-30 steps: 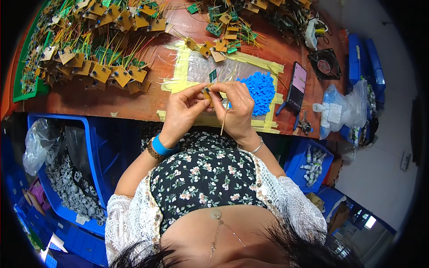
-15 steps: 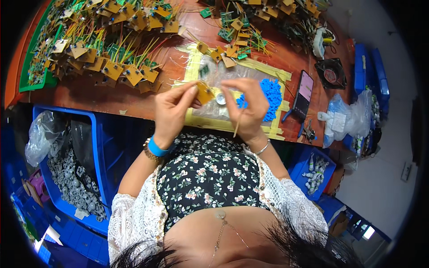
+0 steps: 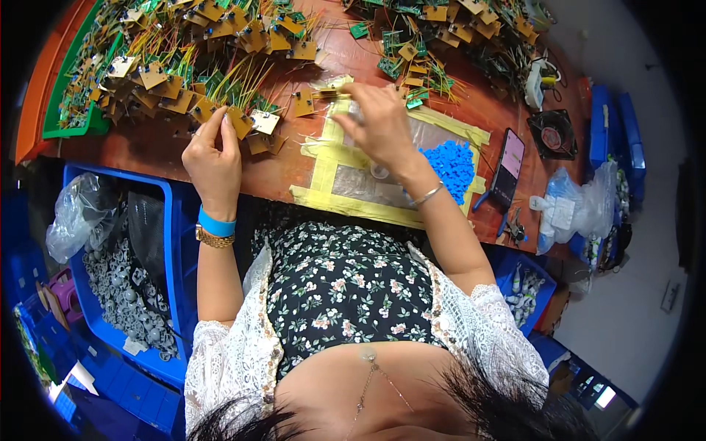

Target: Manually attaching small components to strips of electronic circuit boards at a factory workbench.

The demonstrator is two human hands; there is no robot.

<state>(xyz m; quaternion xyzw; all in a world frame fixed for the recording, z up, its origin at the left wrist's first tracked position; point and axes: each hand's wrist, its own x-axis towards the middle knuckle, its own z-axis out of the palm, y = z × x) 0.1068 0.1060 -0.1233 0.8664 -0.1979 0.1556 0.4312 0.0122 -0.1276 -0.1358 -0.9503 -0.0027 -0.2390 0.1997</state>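
Observation:
At the front of the left pile, my left hand (image 3: 213,165) pinches thumb and index finger at the edge of a brown circuit board (image 3: 239,122). Some of the grip is hidden by the fingers. My right hand (image 3: 379,123) reaches over the taped work area, its thumb and index finger apart. Its index fingertip is at the end of a brown board seen edge-on (image 3: 329,94); I cannot see whether they touch. Another brown board (image 3: 303,104) lies just left of that one. Small blue parts (image 3: 450,169) are heaped right of my right wrist.
Wired brown and green boards (image 3: 176,88) are piled at the far left, with a second pile (image 3: 434,37) at the far right. A phone (image 3: 507,165), a small fan (image 3: 550,134) and plastic bags (image 3: 573,202) sit on the right. A blue bin (image 3: 170,250) of grey parts stands at the lower left.
My left hand has left the middle and moved left to the pile. My right hand has gone farther out and left. The board that was in my left hand is no longer there.

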